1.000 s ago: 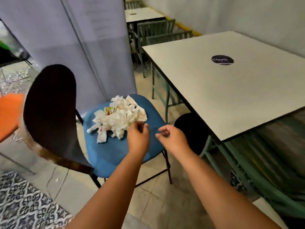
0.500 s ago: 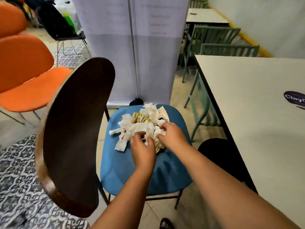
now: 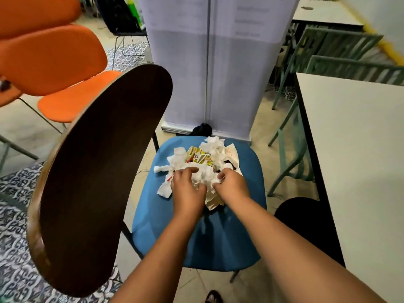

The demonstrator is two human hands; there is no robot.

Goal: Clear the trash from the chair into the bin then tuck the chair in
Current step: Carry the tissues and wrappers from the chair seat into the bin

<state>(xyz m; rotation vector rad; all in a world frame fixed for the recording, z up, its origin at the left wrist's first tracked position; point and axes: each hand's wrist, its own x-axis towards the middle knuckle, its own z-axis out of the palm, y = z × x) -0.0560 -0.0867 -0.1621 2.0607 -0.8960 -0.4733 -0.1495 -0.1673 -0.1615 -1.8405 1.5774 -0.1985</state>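
Room: an eating place with a pale tiled floor, a patterned blue and white floor part at the near left, and a tall pale banner that stands at the far middle.
Table: a white table with a dark edge fills the right side; green metal chairs and another table are at the far right.
Orange chairs: two orange chairs stand at the far left, well apart from the work.
Chair: the chair has a blue seat in the middle and a dark brown wooden backrest at the left, very near the camera.
Trash: a pile of crumpled white napkins and paper lies on the far half of the blue seat, with one green and yellow printed wrapper among it.
Bin: a round black bin stands on the floor at the right, between the seat and the table, partly hidden by the right arm.
Left hand: the left hand lies on the near left part of the pile, its fingers bent into the white paper and gripping it.
Right hand: the right hand is at the near right part of the pile, its fingers curled round the paper too.
Between the hands: a lump of white napkin is pressed between both hands, which are just beside each other.
Floor near: a dark sandal tip shows at the bottom edge.
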